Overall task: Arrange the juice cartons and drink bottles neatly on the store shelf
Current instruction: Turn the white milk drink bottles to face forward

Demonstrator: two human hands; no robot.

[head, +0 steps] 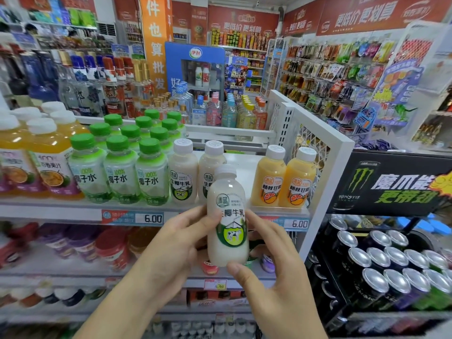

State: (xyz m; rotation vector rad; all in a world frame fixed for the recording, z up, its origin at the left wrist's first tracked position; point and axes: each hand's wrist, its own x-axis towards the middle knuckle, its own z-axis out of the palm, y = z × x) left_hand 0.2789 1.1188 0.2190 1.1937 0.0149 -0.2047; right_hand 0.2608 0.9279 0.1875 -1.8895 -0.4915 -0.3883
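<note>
A white coconut-milk bottle [227,216] is being held upright in both hands, just in front of and slightly below the shelf edge [61,211]. Left hand [181,238]: fingers are being curled round the bottle's left side and back. Right hand [266,255]: bottle is being pinched, thumb at the base, fingers on the label's right side. Label is being faced toward the camera.

Step in hand, as judged: bottle is being oriented before shelving; placement not yet done.

Directly above the hands, two matching milk bottles [184,171] are being kept at the shelf front; the right one is partly hidden behind the held bottle. Up and right of the hands, two orange drink bottles [269,177] are being kept, with a bare gap of shelf between them and the milk pair. Up and left: green-capped coconut water bottles [119,167].

Next move, as judged: bottle is to be lifted over the shelf lip and set into that gap, beside its matching pair, label forward, front aligned with the row. Care is being called for so neighbours are not knocked; the fit is looking adequate but not generous.
</note>
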